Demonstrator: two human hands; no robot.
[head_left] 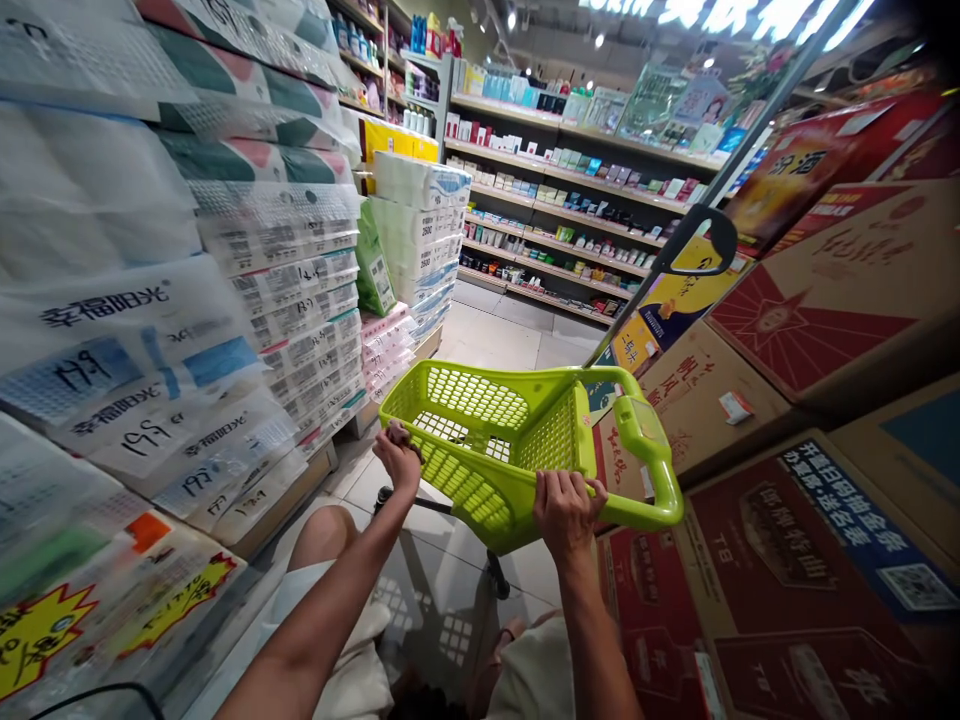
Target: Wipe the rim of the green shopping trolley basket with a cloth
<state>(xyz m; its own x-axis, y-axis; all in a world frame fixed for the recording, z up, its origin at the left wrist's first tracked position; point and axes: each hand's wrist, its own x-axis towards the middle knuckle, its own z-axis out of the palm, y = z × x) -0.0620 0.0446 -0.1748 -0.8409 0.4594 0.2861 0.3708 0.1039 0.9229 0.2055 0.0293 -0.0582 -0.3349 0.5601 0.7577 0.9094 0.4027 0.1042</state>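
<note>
A lime-green plastic shopping cart (480, 395) with lattice walls stands sideways before me, and its basket holds nothing that I can see. Pressed against the basket's left end is a small crumpled brownish cloth (397, 432), with my left hand (399, 465) closed on it. My right hand (568, 510) grips the near rim of the basket, fingers curled over the edge beside the handle end. The cart's curved handle (664, 490) sticks out to the right of that hand. Black casters (496, 577) show below the basket.
Tall stacks of wrapped tissue packs (292, 300) rise on the left. Cardboard cartons (847, 290) are piled close on the right. A black-handled pole (701, 245) leans there. Beyond the cart, tiled floor (495, 325) leads to shelves of small boxes (562, 205).
</note>
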